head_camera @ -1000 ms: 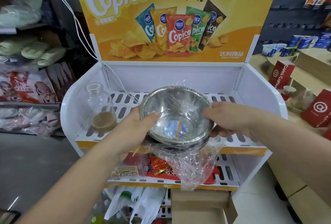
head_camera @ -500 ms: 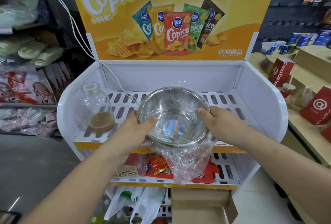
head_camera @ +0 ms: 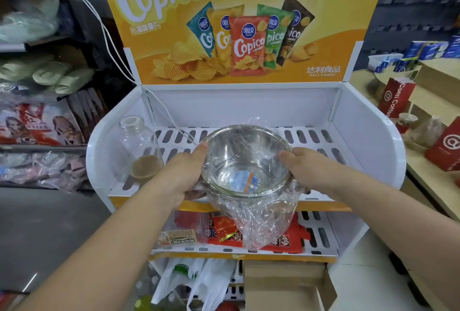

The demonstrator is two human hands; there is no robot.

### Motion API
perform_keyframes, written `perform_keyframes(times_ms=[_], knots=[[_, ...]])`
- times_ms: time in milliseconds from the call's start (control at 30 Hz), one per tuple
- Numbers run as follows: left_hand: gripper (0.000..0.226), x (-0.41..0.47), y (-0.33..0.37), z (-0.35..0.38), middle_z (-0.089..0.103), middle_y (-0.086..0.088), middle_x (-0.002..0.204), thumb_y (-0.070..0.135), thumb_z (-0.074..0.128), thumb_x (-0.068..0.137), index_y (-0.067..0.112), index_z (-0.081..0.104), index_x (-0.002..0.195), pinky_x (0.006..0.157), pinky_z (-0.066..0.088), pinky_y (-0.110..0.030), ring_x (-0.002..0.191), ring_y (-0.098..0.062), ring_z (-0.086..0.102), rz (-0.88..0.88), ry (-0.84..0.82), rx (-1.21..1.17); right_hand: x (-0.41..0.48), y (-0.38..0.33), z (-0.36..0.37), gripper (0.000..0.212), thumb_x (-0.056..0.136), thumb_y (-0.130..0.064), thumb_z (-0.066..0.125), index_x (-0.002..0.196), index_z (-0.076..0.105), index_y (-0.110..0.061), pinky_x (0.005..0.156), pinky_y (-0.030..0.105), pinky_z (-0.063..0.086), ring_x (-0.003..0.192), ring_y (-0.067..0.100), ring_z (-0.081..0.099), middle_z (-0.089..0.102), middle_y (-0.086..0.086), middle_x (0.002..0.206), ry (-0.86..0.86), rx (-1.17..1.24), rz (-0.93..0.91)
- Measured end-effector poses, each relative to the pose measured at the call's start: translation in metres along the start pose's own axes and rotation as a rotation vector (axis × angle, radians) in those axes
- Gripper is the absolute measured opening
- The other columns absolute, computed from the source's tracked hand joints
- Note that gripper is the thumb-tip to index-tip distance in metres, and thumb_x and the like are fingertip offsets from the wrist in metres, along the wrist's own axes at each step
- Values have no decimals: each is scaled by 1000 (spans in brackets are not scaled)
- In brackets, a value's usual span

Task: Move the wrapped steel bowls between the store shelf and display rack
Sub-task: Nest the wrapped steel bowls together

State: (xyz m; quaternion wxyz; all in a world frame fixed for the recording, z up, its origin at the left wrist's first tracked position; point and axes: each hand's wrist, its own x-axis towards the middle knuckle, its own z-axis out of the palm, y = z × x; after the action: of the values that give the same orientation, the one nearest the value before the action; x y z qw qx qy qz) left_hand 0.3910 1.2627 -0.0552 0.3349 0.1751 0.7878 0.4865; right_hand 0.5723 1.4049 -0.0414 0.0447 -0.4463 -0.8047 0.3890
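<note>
From the head view, we hold the wrapped steel bowls (head_camera: 246,163) over the top shelf (head_camera: 311,136) of the display rack (head_camera: 368,134). Our left hand (head_camera: 181,173) grips the rim at 9 o'clock, our right hand (head_camera: 308,168) at 3 o'clock, both closed on it. We judge the next move is lowering them flat. At 9 o'clock stands a glass bottle (head_camera: 139,149) with little brown liquid.

We reach both bare forearms forward from the lower corners of the view. Our left hand (head_camera: 183,176) curls against one side of the plastic-wrapped shiny steel bowls (head_camera: 246,161), thumb lying up along the rim. Our right hand (head_camera: 307,168) clasps the opposite side, thumb over the rim, fingers tucked beneath.
</note>
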Motion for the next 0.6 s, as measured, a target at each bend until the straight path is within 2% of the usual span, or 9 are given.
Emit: perform_keyframes(times_ms=[67,133,233,367,433,467,533,567,600], knots=[[51,1,-1,1,67,-6,84,56,44,102,9,65,108,42,50,-15,63,-13,56,-34,-12,-32,-1,-1,0,31,99,-34,31,79,40,-13,63,35,36,74,24,46,38,4,69,-4,36,26],[39,-7,0,3,57,0,77,51,45,104,19,56,84,31,42,-9,66,-11,52,-48,11,-67,-1,-2,2,29,99,-30,30,80,41,-12,64,35,35,75,24,45,38,4,70,-11,63,40],[36,-10,1,6,59,-4,85,49,47,103,20,56,83,43,49,-15,73,-15,55,-56,4,-116,-3,-1,5,29,101,-27,30,80,42,-11,65,32,37,68,22,41,39,3,71,5,80,30],[45,-9,-5,8,74,-15,106,54,49,99,12,67,104,80,54,-34,92,-27,65,-25,50,-146,-3,4,9,32,98,-36,41,79,42,-11,63,33,34,62,19,35,37,2,68,33,243,31],[52,-14,-8,10,77,-8,112,58,47,96,18,70,120,101,53,-45,102,-26,69,-27,79,-172,-5,6,13,45,95,-43,46,90,52,1,71,33,42,69,25,47,51,10,74,33,343,20],[53,-15,-9,11,76,-5,114,58,45,97,19,69,124,106,50,-49,105,-25,68,-22,78,-197,-4,8,15,56,95,-48,47,103,56,7,79,32,46,82,32,60,65,16,88,36,385,10],[49,-22,-8,15,77,-11,118,54,42,101,19,69,122,103,52,-49,109,-33,70,-14,63,-286,-8,10,20,64,97,-53,42,123,56,4,94,28,41,118,35,59,64,22,125,64,400,2],[45,-27,-7,15,78,-13,115,51,41,103,20,71,115,94,57,-45,107,-34,72,-10,51,-333,-11,9,22,65,97,-54,39,124,57,3,94,29,43,117,31,60,47,18,137,86,405,-12],[43,-31,-6,15,79,-11,109,50,41,104,21,72,105,84,59,-42,101,-31,74,-1,42,-373,-14,8,25,66,97,-56,36,117,59,3,91,32,47,101,30,65,70,20,107,110,420,-36]])
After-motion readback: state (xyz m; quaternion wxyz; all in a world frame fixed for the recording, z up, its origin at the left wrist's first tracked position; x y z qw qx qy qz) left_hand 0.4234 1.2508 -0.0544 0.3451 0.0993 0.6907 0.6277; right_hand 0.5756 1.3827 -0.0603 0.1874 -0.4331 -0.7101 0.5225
